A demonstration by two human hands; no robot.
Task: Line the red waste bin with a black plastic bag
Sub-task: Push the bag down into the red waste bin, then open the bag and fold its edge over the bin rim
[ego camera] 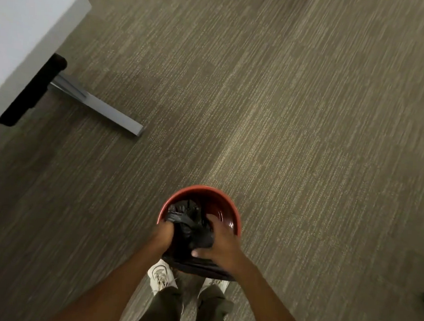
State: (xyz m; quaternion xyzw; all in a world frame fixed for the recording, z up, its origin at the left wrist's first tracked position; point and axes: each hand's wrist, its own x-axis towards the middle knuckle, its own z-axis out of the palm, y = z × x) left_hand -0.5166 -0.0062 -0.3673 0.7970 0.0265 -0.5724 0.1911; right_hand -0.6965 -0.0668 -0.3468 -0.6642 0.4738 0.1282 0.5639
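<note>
Lower centre of frame: left hand (163, 234) and right hand (221, 246) both clutch bunched black bag (191, 230) inside red bin (203, 193). Likely next: spread mouth over rim.

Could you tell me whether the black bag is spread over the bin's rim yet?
Only partly: black bag drapes the near rim, bunched inside; far rim of red bin bare.

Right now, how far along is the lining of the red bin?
Partway. Done: the black plastic bag is inside the red waste bin, draped over the near rim. In hand: the left hand and right hand both grip bunched plastic at the opening. Left: the far rim is bare red, so the bag must be spread and folded over all round.
</note>
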